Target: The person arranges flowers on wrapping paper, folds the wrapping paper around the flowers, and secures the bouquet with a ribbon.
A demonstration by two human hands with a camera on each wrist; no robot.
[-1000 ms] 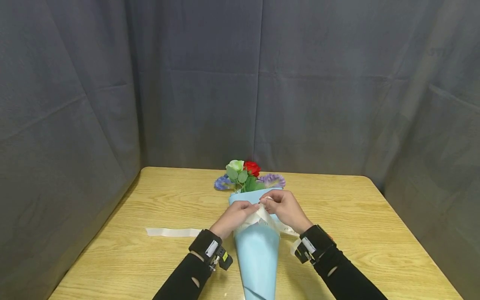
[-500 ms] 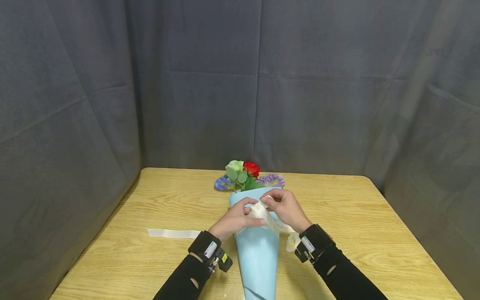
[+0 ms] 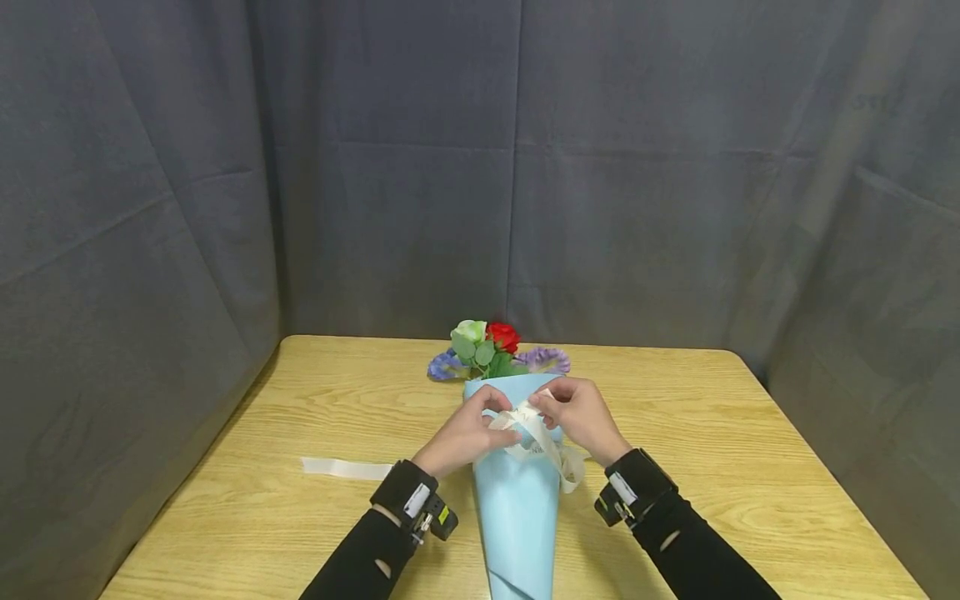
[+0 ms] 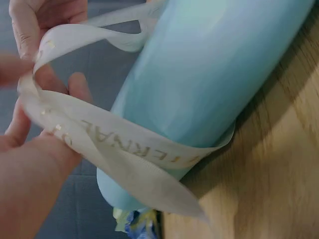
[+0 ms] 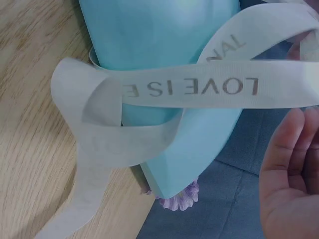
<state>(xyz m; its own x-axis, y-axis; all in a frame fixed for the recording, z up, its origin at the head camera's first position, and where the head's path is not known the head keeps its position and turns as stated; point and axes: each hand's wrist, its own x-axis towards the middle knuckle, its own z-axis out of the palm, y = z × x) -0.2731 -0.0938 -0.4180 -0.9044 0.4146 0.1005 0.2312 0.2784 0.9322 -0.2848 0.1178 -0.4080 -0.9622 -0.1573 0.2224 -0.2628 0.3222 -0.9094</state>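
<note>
A bouquet in light blue wrapping paper [image 3: 517, 508] lies on the table, with red, pale green, blue and purple flowers [image 3: 487, 350] at its far end. A cream ribbon [image 5: 209, 84] with printed letters passes round the wrap. Over the bouquet my left hand [image 3: 465, 429] holds the ribbon where it crosses, thumb and fingers curled about it. Close on its right, my right hand [image 3: 581, 417] pinches another part of the ribbon between thumb and forefinger. In the left wrist view the ribbon [image 4: 129, 139] partly hides the left fingers, and the right hand [image 4: 47, 30] is beyond.
One ribbon tail [image 3: 345, 468] lies flat on the wooden table [image 3: 735, 467], left of the bouquet. Another tail [image 3: 572, 471] curls by the wrap's right side. Grey curtains [image 3: 397, 167] stand behind the table and at both sides.
My left fingers have spread from a tight pinch near the right hand and moved slightly left. The right-hand ribbon tail has drawn toward the bouquet; the left tail's end has slid slightly right.
</note>
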